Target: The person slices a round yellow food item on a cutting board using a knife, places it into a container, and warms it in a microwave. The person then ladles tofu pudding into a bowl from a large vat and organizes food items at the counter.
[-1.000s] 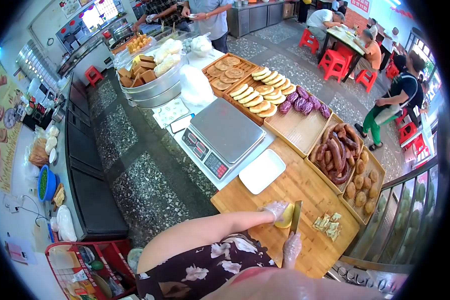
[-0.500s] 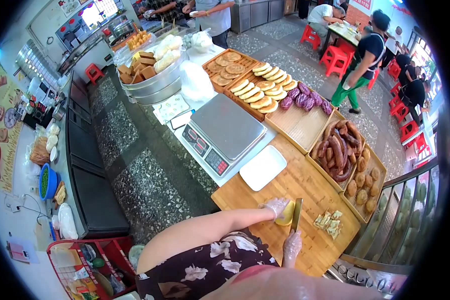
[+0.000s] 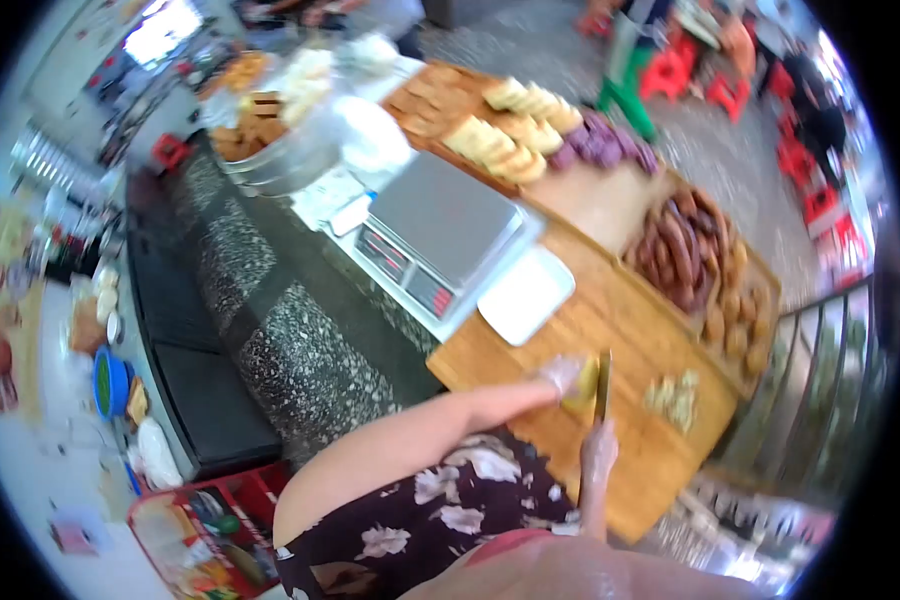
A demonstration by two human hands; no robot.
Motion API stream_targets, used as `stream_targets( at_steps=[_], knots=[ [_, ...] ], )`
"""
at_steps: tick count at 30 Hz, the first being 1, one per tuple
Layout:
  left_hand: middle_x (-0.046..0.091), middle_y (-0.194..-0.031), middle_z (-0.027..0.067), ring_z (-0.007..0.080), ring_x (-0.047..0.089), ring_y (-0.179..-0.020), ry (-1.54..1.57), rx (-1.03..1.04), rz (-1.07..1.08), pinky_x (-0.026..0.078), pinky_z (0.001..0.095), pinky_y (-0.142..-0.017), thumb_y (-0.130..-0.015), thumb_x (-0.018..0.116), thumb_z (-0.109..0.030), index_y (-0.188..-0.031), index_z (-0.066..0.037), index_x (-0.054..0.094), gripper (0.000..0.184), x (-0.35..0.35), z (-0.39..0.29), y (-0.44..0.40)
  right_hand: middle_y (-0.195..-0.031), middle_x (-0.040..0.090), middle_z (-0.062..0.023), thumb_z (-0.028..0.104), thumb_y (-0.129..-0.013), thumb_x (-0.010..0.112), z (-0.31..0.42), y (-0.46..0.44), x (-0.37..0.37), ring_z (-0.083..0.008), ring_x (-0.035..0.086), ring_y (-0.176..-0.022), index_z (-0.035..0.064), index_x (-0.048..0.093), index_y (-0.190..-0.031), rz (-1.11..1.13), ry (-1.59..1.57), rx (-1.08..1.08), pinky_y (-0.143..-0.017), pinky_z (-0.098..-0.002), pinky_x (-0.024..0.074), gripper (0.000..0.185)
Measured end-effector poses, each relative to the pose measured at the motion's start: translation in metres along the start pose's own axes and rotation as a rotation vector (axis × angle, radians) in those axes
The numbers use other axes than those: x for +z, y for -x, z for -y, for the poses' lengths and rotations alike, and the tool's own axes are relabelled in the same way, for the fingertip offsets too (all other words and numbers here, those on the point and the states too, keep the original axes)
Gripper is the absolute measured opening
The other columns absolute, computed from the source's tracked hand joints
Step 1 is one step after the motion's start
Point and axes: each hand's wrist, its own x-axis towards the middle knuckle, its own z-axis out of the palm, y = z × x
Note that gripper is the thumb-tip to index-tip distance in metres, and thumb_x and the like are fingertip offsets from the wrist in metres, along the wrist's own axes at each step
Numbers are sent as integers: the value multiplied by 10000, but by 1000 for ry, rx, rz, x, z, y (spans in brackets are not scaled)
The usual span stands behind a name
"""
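My left hand (image 3: 561,373), in a clear plastic glove, is closed on a yellow, rounded piece of food (image 3: 582,388) on the wooden cutting board (image 3: 630,325). A glove also covers my right hand (image 3: 599,448), which grips a knife (image 3: 605,385). The blade stands upright along the right side of the yellow food; blur hides whether it is cutting in. To the right of the knife lies a small heap of pale chopped pieces (image 3: 674,400).
A white tray (image 3: 526,298) rests on the board beside a digital scale (image 3: 445,220). Beyond the board are trays of sausages (image 3: 678,245), brown round items (image 3: 738,322), purple food (image 3: 600,140) and pale flat breads (image 3: 500,140). Railings (image 3: 805,390) stand at right.
The view has shifted and blurred, with the board and hands appearing slightly further right. The knife now points more steeply upright. Both hands keep their hold. The walking person has moved left in view.
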Motion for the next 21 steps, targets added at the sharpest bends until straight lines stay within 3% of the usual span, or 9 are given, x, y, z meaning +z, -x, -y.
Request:
stream_targets(
  at_steps=[1, 2, 4, 5, 6, 8, 14, 17, 21],
  knots=[
    [640, -1119, 188, 358, 626, -1017, -139, -2, -71, 503, 447, -867, -735, 653, -310, -1119, -83, 612, 449, 16, 8, -14, -760, 636, -252, 240, -958, 422, 0, -3, 3, -426, 629, -719, 63, 543, -1005, 4, -41, 22, -630, -530, 487, 220],
    [637, -1108, 198, 360, 623, -1015, -144, 15, 48, 505, 450, -863, -745, 653, -315, -1109, -63, 611, 444, 1, 2, -13, -766, 633, -260, 234, -950, 431, 15, -2, -14, -426, 629, -723, 62, 562, -997, 20, -76, 35, -633, -535, 485, 221],
    [622, -1121, 207, 362, 604, -1037, -173, -7, -11, 497, 468, -865, -758, 668, -273, -1105, -58, 601, 413, 30, 19, -29, -740, 636, -230, 221, -938, 447, 19, -6, -17, -406, 630, -694, 82, 574, -939, 40, -50, 89, -609, -517, 492, 188],
    [581, -1199, 208, 354, 573, -1091, -181, 25, -4, 475, 454, -910, -776, 670, -265, -1148, -55, 572, 439, 28, 18, -28, -680, 623, -199, 206, -926, 456, 11, -3, -9, -385, 626, -643, 89, 557, -889, -43, -22, 14, -557, -486, 497, 159],
    [483, -1332, 202, 339, 519, -1164, -258, 64, -38, 446, 435, -958, -784, 686, -290, -1280, -48, 482, 588, 51, 38, -40, -618, 603, -174, 177, -916, 461, 6, 2, -4, -367, 616, -586, 82, 528, -835, -240, -68, -124, -512, -463, 496, 142],
    [375, -1448, 136, 329, 454, -1241, -301, 25, -36, 420, 402, -1001, -769, 722, -331, -1425, -67, 320, 813, 47, 28, -33, -661, 626, -177, 142, -907, 449, 8, 4, -11, -357, 636, -619, 52, 503, -841, -37, 65, 3, -541, -468, 506, 124],
    [428, -1392, 103, 321, 501, -1170, -347, 107, -100, 450, 406, -962, -731, 760, -339, -1390, -63, 357, 821, 52, 30, -38, -729, 648, -214, 148, -908, 438, 8, 3, -11, -384, 653, -697, 13, 484, -897, 1, 7, 34, -616, -492, 513, 143],
    [447, -1362, 95, 315, 510, -1158, -333, 92, -52, 458, 408, -947, -728, 757, -334, -1379, -62, 367, 806, 54, 33, -35, -767, 649, -240, 149, -906, 435, 16, -20, -12, -402, 648, -715, -1, 495, -922, 192, -16, 125, -645, -507, 507, 162],
    [456, -1366, 119, 330, 509, -1161, -356, 85, -91, 447, 424, -950, -741, 747, -294, -1371, -41, 375, 773, 48, 20, -29, -764, 648, -250, 192, -929, 439, 13, -46, 8, -415, 647, -729, -16, 506, -960, 121, -82, 69, -664, -514, 500, 220]
  ],
)
